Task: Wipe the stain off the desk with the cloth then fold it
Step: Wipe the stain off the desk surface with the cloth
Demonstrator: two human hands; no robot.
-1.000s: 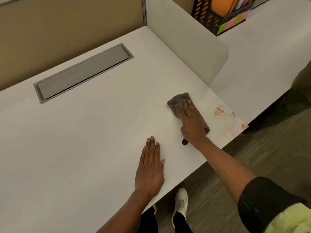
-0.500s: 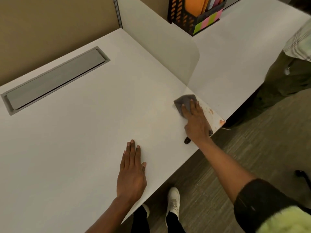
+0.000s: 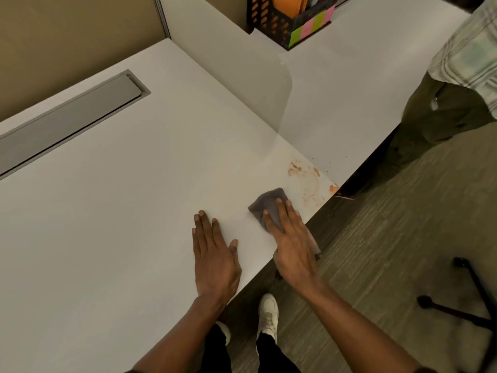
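Observation:
My right hand [image 3: 291,243] presses flat on a grey cloth [image 3: 269,204] at the front edge of the white desk [image 3: 134,197]. Part of the cloth hangs over the edge under my palm. An orange-brown stain [image 3: 305,179] smears the desk's right front corner, just beyond and to the right of the cloth. My left hand [image 3: 215,257] lies flat on the desk, palm down, fingers together, a short way left of the cloth and holding nothing.
A grey cable-tray lid [image 3: 67,122] is set into the desk at the back left. A white divider panel [image 3: 234,63] separates a neighbouring desk holding a black file organiser [image 3: 290,20]. Another person [image 3: 457,84] stands at the right. A chair base [image 3: 468,300] sits on the floor.
My right hand has slid the cloth back toward me and leftward, uncovering the stained corner. My left hand stays flat on the desk. The camera view has shifted.

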